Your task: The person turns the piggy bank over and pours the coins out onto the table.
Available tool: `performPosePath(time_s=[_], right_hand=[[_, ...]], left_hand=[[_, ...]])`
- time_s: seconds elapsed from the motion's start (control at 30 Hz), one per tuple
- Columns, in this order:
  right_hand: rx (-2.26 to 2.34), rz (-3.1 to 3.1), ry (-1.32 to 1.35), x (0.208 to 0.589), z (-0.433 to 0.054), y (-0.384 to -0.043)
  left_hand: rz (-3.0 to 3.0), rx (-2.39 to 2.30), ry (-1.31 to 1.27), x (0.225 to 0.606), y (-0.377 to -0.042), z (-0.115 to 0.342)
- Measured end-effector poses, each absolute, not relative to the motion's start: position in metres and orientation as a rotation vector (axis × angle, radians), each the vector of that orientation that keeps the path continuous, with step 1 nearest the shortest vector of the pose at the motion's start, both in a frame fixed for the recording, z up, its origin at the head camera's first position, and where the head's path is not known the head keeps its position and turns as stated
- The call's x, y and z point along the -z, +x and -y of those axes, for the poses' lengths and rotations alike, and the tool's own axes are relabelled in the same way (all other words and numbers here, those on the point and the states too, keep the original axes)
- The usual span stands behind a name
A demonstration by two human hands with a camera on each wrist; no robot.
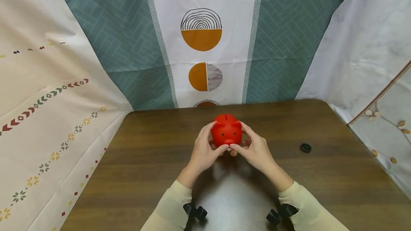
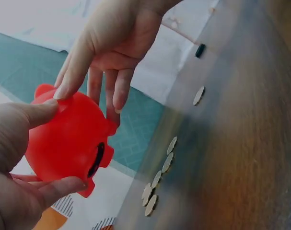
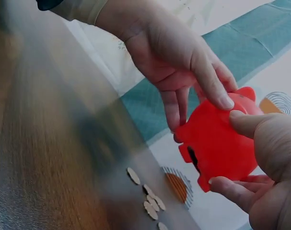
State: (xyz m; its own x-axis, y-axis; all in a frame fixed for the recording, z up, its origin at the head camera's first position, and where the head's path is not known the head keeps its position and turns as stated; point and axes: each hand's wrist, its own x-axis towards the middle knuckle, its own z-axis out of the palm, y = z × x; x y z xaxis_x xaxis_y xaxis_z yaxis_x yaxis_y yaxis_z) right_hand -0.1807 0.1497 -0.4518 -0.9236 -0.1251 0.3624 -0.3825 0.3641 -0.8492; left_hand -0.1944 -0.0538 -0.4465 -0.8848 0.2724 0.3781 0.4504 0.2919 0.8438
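A red piggy bank (image 1: 226, 131) faces me, coin slot on top, held up between both hands. My left hand (image 1: 203, 149) grips its left side and my right hand (image 1: 255, 149) grips the other, both thumbs meeting under the snout. In the left wrist view, a dark round opening (image 2: 96, 159) shows in the belly among the stubby feet. Several coins (image 2: 167, 162) lie on the table below the bank, mostly hidden by the hands in the head view. Off to the right on the table lies a small round black plug (image 1: 305, 148).
The brown wooden table (image 1: 154, 174) ends just behind the bank. A patterned green and white cloth (image 1: 128, 45) hangs along its back edge, with pale cloths at both sides. Black camera mounts (image 1: 195, 212) sit on both wrists.
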Motion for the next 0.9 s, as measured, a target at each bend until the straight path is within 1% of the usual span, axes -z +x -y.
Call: performPosePath(time_s=[0.23,0.3,0.4,0.5,0.57,0.7,0.9], right_hand=[[-1.571,2.438,0.445,0.4561,-0.1499,-0.1803],[-1.476,2.376,0.496,0.4568,-0.1497,-0.1801],[-1.248,2.142,0.635,0.4561,-0.1496,-0.1801],[-1.085,1.962,0.688,0.4531,-0.1495,-0.1807],[-1.123,1.998,0.670,0.4532,-0.1500,-0.1814],[-1.286,2.238,0.545,0.4569,-0.1508,-0.1817],[-1.388,2.319,0.483,0.4586,-0.1508,-0.1817]], left_hand=[[2.510,1.501,-0.647,0.4527,-0.1953,0.0543],[2.453,1.439,-0.698,0.4541,-0.1958,0.0530],[2.202,1.345,-0.868,0.4522,-0.1949,0.0499],[2.028,1.257,-0.954,0.4483,-0.1948,0.0469],[2.059,1.267,-0.935,0.4481,-0.1960,0.0466],[2.295,1.387,-0.803,0.4507,-0.1970,0.0499],[2.368,1.445,-0.794,0.4530,-0.1979,0.0534]])
